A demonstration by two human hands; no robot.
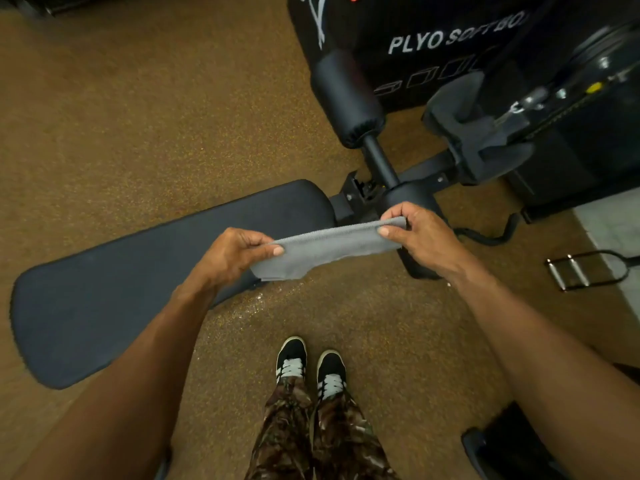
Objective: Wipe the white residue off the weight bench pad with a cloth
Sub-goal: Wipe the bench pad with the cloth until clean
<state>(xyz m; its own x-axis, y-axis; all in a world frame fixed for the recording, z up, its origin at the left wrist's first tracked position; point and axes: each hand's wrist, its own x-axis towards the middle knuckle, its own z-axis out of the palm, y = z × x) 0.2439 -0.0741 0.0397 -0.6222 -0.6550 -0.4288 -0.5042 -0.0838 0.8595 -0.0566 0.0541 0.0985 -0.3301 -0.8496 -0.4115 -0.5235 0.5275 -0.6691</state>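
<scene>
One black weight bench pad (114,289) is lying across the brown floor (104,116) at the left, its surface looking dark and matte. Above its near edge, one left hand (239,252) is pinching one end of a single folded grey cloth (325,249), while one right hand (420,237) is pinching the other end, stretching it taut in the air. Below, two black-and-white shoes (310,367) are standing side by side. One metal cable handle (585,270) is lying at the far right.

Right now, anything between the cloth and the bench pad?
Nothing visible. Left hand and right hand hold the grey cloth stretched in the air over the near edge of the bench pad; the pad's top is bare.
</scene>
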